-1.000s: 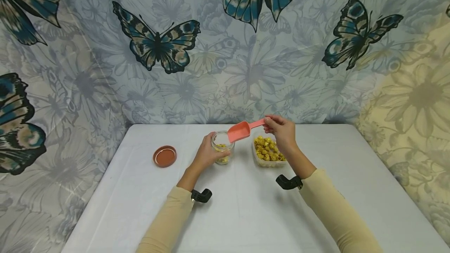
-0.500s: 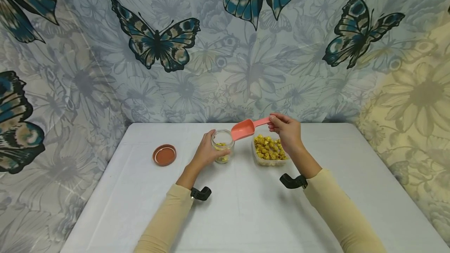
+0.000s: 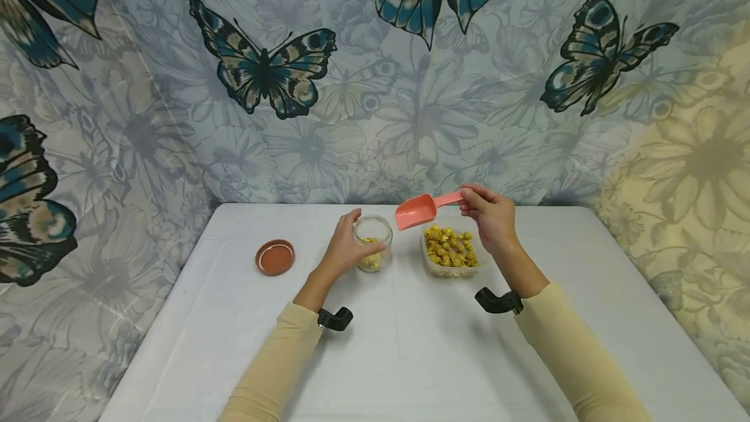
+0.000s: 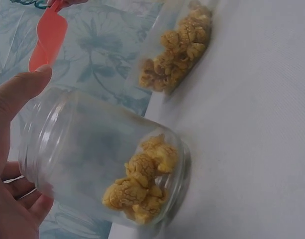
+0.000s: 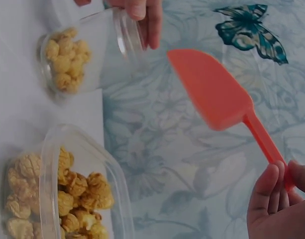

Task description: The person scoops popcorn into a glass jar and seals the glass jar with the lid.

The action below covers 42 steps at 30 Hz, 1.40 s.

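On white table [image 3: 398, 350]: glass jar [image 4: 100, 144] standing upright, left hand [image 3: 342, 246] gripping it near rim, fingers curling round. Right hand [image 3: 493, 218] pinching empty scoop [image 3: 417, 211], hanging between jar and popcorn tub [image 3: 452, 272]; steadying jar, levelling scoop probably preventing spills.

A white-covered table [image 3: 398, 357] stands before a pale blue-grey floral backdrop [image 3: 424, 129]; large teal, black and cream butterflies [image 3: 265, 73] decorate it; its right side looks yellowish.

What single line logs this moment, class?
left hand: holds jar | right hand: holds empty scoop | popcorn: in jar and tub | lid: on table
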### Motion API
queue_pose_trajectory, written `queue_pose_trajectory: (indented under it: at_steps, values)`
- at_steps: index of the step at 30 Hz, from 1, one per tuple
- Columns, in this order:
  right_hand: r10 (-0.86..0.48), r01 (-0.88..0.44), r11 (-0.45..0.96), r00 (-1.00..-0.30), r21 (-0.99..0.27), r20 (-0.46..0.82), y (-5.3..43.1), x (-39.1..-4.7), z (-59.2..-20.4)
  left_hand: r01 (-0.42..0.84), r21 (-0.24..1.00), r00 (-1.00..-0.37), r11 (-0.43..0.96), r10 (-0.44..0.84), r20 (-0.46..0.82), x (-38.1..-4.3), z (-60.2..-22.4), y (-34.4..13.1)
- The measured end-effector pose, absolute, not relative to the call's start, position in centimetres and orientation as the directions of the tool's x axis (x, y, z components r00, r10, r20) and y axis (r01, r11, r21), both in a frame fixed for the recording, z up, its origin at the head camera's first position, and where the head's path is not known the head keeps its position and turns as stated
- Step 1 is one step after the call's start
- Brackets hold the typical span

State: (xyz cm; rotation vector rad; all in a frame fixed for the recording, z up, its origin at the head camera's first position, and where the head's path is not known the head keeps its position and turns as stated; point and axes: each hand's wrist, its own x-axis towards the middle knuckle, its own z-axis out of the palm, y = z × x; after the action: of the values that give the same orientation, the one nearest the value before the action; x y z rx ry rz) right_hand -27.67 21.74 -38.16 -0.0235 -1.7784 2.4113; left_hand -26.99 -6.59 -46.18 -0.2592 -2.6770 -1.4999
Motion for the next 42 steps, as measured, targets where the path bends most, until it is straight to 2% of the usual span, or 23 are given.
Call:
queue_pose_trajectory:
  at_steps: [15,23,33,42]
  values:
    - [0.184,-0.137,-0.356,-0.980,-0.924,0.075,23.1,-27.4,-37.5,0.192,0.847,-0.981,0.496,0.120,0.152,-27.0,-43.7,-5.5]
    - [0.227,-0.136,-0.349,-0.972,-0.927,0.057,23.2,-27.3,-37.3,0.230,0.846,-0.970,0.480,0.183,0.160,-26.8,-42.3,-4.0]
    - [0.275,-0.138,-0.346,-0.961,-0.928,0.040,24.3,-27.2,-37.0,0.318,0.828,-0.942,0.462,0.251,0.221,-26.3,-42.0,-1.4]
    - [0.327,-0.178,-0.362,-0.943,-0.915,0.054,25.3,-27.1,-37.0,0.317,0.846,-0.936,0.429,0.284,0.207,-25.5,-42.7,-0.1]
